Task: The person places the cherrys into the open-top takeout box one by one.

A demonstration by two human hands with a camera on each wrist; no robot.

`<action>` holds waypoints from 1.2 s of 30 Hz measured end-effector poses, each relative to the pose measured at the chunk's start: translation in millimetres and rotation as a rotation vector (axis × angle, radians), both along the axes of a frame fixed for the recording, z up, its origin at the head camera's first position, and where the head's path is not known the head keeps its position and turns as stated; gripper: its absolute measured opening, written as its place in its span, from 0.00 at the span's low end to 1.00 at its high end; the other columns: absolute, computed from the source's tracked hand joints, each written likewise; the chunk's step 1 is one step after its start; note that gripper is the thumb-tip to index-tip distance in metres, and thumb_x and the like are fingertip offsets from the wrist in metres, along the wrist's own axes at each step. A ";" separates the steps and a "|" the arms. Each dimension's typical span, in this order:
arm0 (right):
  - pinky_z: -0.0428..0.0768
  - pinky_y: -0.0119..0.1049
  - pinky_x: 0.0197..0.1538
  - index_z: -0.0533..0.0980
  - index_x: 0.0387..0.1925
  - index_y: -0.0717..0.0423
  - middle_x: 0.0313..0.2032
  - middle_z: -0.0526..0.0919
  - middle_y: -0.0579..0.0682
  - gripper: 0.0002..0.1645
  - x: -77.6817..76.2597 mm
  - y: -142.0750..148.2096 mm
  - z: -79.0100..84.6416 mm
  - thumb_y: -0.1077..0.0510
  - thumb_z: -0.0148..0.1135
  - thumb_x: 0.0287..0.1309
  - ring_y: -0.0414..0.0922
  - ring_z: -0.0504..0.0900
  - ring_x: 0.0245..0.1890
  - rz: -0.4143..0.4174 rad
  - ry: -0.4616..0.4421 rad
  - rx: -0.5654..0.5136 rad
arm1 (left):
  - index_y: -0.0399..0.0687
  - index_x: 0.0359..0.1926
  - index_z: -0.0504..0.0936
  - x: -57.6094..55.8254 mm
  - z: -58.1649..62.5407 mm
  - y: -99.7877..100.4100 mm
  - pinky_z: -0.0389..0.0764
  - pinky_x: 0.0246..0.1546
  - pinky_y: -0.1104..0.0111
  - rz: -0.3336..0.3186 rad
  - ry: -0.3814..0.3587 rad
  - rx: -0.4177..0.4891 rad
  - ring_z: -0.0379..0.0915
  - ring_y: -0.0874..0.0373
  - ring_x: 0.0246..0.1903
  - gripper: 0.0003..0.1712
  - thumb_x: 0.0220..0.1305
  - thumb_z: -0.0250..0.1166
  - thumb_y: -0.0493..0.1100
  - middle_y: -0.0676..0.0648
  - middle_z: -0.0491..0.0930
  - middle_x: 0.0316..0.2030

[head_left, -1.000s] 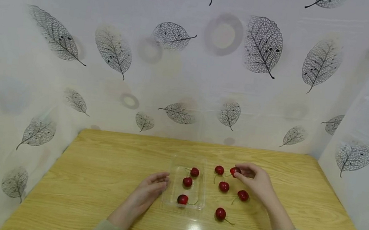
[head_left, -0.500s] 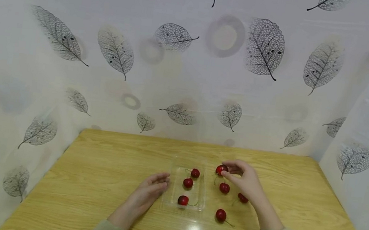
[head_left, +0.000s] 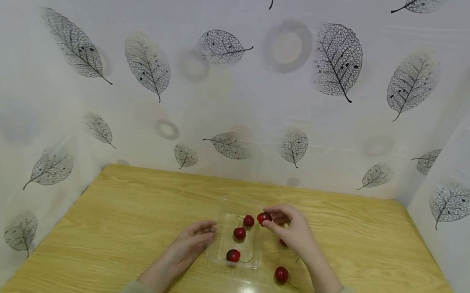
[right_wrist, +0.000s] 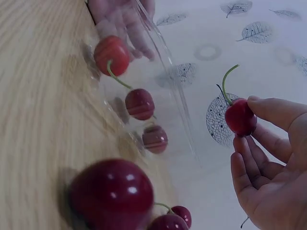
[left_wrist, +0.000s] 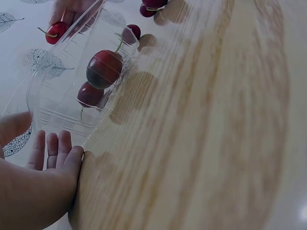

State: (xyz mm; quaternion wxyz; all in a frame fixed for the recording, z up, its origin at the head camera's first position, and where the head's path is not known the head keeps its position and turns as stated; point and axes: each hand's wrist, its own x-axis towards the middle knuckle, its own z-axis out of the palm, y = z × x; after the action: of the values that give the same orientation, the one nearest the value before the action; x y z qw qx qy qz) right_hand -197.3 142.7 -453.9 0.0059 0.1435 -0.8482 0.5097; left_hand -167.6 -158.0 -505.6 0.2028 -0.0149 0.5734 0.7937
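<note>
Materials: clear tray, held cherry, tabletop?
Tray: probably thin clear plastic, glossy; cherries show through its ribbed wall.

Held cherry: smooth, dark-red skin with a slight sheen and green stem; real fruit or moulded plastic, can't tell.

Tabletop: yellowish wood grain, semi-gloss judging by the bright streak of reflected light; could be wood, veneer or printed laminate.

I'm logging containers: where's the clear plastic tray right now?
In the head view, the clear plastic tray sits near the middle of the yellowish wooden table, holding three round red cherries; a loose red cherry lies to its right.
</note>
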 end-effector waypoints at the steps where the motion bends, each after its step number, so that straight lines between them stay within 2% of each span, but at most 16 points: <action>1: 0.86 0.37 0.53 0.84 0.56 0.60 0.50 0.88 0.56 0.19 0.4 -2.4 -1.4 0.62 0.74 0.65 0.47 0.85 0.47 0.007 -0.001 -0.003 | 0.25 0.77 0.57 0.0 0.1 0.0 0.78 0.60 0.78 0.001 0.000 -0.001 0.74 0.65 0.58 0.33 0.77 0.56 0.32 0.50 0.74 0.58; 8: 0.87 0.43 0.57 0.85 0.55 0.56 0.51 0.88 0.54 0.18 4.0 -14.3 -10.3 0.60 0.75 0.64 0.46 0.85 0.48 0.042 -0.009 -0.008 | 0.25 0.77 0.57 -0.3 0.1 -0.3 0.77 0.61 0.78 -0.008 0.011 0.000 0.75 0.65 0.59 0.33 0.78 0.55 0.32 0.50 0.74 0.58; 14: 0.87 0.38 0.55 0.85 0.54 0.55 0.51 0.88 0.53 0.18 7.6 -21.6 -14.8 0.60 0.75 0.63 0.46 0.85 0.48 0.071 -0.002 -0.009 | 0.25 0.77 0.57 -0.3 0.2 -0.4 0.77 0.60 0.78 -0.008 0.013 -0.001 0.75 0.66 0.58 0.33 0.78 0.55 0.32 0.50 0.74 0.58; 20: 0.87 0.41 0.56 0.86 0.53 0.56 0.49 0.88 0.52 0.17 11.8 -27.1 -16.8 0.60 0.76 0.62 0.45 0.85 0.48 0.097 0.001 -0.011 | 0.25 0.77 0.57 -0.7 -0.3 -0.1 0.77 0.60 0.78 -0.012 0.012 -0.006 0.74 0.65 0.59 0.33 0.78 0.55 0.33 0.50 0.74 0.58; 24: 0.87 0.42 0.57 0.86 0.53 0.56 0.49 0.88 0.52 0.18 12.7 -28.3 -20.0 0.60 0.77 0.62 0.45 0.85 0.48 0.114 0.036 0.012 | 0.26 0.77 0.57 -0.6 -0.3 -0.2 0.77 0.61 0.78 -0.020 0.017 -0.009 0.74 0.65 0.59 0.33 0.78 0.55 0.33 0.50 0.73 0.58; 31: 0.87 0.51 0.56 0.86 0.50 0.52 0.47 0.87 0.48 0.16 15.6 -31.0 -22.8 0.60 0.78 0.60 0.46 0.84 0.46 0.113 0.096 0.068 | 0.26 0.77 0.57 -0.4 -0.9 -0.8 0.77 0.61 0.78 -0.027 0.023 -0.011 0.74 0.65 0.59 0.33 0.78 0.56 0.34 0.50 0.73 0.58; 36: 0.87 0.48 0.55 0.87 0.49 0.50 0.45 0.87 0.44 0.17 16.9 -32.2 -24.1 0.61 0.79 0.58 0.45 0.84 0.45 0.105 0.126 0.135 | 0.26 0.77 0.57 0.2 -1.5 -0.7 0.77 0.61 0.78 -0.020 0.016 -0.011 0.73 0.65 0.59 0.34 0.78 0.56 0.34 0.49 0.73 0.59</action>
State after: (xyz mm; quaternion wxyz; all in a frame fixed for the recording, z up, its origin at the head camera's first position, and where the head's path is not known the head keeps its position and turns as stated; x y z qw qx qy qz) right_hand -180.4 110.5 -478.1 0.0227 0.2195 -0.8699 0.4411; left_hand -167.4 -158.7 -507.1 0.2061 -0.0041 0.5796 0.7884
